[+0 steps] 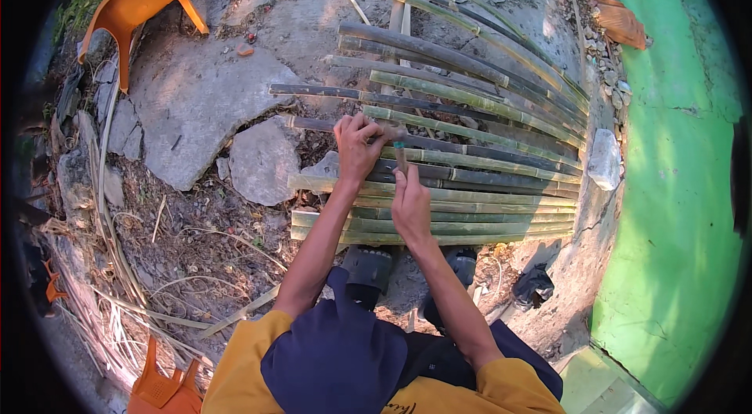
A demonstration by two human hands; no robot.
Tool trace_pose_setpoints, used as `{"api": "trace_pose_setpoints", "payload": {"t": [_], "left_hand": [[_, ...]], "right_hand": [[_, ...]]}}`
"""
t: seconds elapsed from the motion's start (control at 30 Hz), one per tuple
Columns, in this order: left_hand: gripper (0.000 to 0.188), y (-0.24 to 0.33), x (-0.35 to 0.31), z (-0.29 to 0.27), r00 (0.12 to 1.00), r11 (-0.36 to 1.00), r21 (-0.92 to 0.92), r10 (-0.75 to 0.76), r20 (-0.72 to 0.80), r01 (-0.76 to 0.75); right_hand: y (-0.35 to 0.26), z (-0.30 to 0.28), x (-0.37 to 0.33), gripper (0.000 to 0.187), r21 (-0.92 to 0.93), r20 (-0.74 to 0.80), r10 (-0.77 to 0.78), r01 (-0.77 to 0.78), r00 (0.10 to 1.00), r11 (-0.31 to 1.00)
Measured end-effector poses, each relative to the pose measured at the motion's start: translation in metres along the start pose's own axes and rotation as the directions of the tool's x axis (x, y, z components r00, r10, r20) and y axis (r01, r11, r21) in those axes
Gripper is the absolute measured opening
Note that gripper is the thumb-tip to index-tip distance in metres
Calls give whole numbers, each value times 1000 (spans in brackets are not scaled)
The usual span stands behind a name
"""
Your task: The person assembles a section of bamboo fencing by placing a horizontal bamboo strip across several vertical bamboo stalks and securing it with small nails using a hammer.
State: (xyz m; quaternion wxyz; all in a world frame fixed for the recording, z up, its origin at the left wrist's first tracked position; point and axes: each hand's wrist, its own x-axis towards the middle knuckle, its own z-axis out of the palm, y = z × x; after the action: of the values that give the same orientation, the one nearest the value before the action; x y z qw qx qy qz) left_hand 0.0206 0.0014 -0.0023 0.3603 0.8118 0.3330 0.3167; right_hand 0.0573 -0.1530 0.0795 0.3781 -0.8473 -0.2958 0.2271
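Orng chair (129,7) upper L, grn wall (666,163) R

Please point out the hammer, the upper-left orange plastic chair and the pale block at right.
Hammer (402,158): head view, on its handle.
Orange plastic chair (129,9): head view, on its broad upper panel.
Pale block (605,160): head view, middle of its visible face.

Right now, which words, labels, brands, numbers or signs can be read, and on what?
Yellow shirt: dark script lettering at the lower edge, its wording not copied here.
Black cloth beside it: a tiny pale mark, too small to read.
No other lettering is legible.
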Motion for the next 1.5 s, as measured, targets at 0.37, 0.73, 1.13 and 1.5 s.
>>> {"api": "trace_pose_setpoints", "payload": {"t": [0.37, 0.73, 1.13, 1.5], "left_hand": [[19, 1, 2, 1, 1000, 1000, -4, -5, -1, 5], [19, -4, -2, 0, 1000, 1000, -6, -16, 9, 16], [23, -3, -1, -2, 1000, 1000, 14, -13, 11, 13], [22, -4, -3, -4, 1000, 1000, 13, -5, 5, 5]], "right_hand": [[5, -2, 4, 19, -9, -13, -53, 53, 998, 999], [9, 3, 6, 20, 8, 0, -51, 51, 999, 999], [-3, 2, 0, 20, 2, -33, -58, 58, 998, 998], [-15, -2, -3, 17, 100, -87, -119, 128, 989, 987]]}}
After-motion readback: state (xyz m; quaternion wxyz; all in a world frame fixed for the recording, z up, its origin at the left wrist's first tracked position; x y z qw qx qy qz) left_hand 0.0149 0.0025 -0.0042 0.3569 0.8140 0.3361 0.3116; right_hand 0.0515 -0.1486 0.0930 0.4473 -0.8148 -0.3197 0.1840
